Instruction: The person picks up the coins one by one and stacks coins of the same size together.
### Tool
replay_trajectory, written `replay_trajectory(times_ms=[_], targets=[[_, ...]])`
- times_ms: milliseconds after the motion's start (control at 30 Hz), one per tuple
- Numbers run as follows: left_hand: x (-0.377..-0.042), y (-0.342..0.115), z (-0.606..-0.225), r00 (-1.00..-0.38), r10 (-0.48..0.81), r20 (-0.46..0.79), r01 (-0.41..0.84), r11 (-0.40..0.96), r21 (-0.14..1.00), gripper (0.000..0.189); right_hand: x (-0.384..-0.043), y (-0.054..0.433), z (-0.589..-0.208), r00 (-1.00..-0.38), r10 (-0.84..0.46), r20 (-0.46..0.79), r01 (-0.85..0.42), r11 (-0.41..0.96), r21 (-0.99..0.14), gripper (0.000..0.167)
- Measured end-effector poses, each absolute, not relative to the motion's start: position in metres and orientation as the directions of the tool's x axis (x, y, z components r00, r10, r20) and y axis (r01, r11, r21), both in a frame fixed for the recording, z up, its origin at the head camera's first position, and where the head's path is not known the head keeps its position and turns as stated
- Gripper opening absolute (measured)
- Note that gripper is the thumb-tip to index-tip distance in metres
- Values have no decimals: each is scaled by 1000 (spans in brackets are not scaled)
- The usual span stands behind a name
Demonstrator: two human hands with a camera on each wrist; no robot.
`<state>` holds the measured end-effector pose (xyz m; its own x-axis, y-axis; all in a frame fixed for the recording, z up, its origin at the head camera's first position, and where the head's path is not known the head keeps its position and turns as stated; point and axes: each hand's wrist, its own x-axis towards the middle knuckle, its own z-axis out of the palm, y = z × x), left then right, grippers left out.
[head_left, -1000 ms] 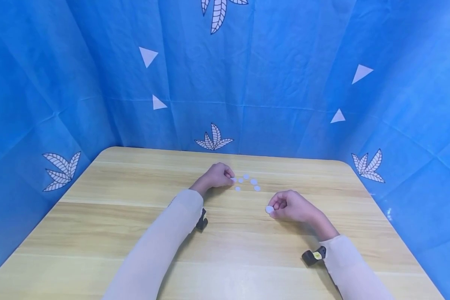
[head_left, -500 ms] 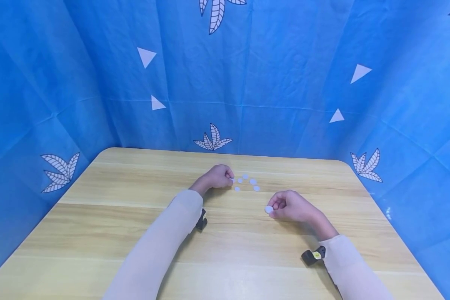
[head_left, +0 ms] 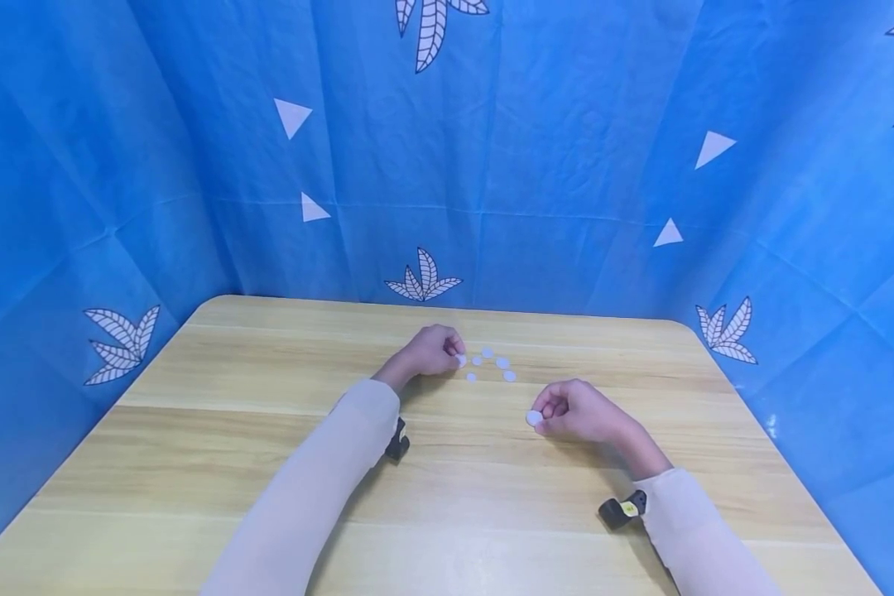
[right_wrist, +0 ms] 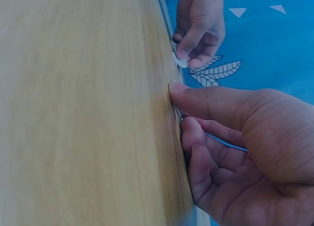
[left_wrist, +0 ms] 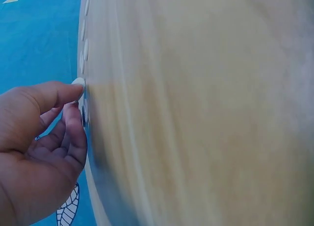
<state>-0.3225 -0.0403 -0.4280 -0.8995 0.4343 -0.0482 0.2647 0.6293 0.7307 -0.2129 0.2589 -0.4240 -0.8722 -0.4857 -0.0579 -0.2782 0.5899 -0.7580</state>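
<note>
While left hand (head_left: pixel 434 349) pinches white disc (head_left: pixel 461 361) near middle of table's (head_left: pixel 454 497) far edge, right hand (head_left: pixel 579 408) pinches second white disc (head_left: pixel 535 418) closer to near edge. Five loose discs (head_left: pixel 502 362) lie flat just right of left one. Good handling, likely: light rim pinch, disc level, fingertips off neighbours. Discs round: no long axis, no pointing end; right one's face tipped partly toward near edge.

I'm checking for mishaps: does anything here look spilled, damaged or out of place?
Nothing stands out. Loose discs lie flat on the table, and the left hand and right hand each pinch one more. The cloth behind is creased, nothing worse.
</note>
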Motion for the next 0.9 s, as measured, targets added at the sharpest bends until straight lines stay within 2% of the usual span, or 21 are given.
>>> replay_trajectory(times_ms=[367,900], targets=[[-325,-45,-421,-904,416,-102,140,512,847,13,-215,260,-427,-874,-483,-58,-278,593,-756,22],[-312,-44,-411,-930,357,-83,100,465,880,13,-215,260,-430,-874,-483,-55,-293,614,-733,18]])
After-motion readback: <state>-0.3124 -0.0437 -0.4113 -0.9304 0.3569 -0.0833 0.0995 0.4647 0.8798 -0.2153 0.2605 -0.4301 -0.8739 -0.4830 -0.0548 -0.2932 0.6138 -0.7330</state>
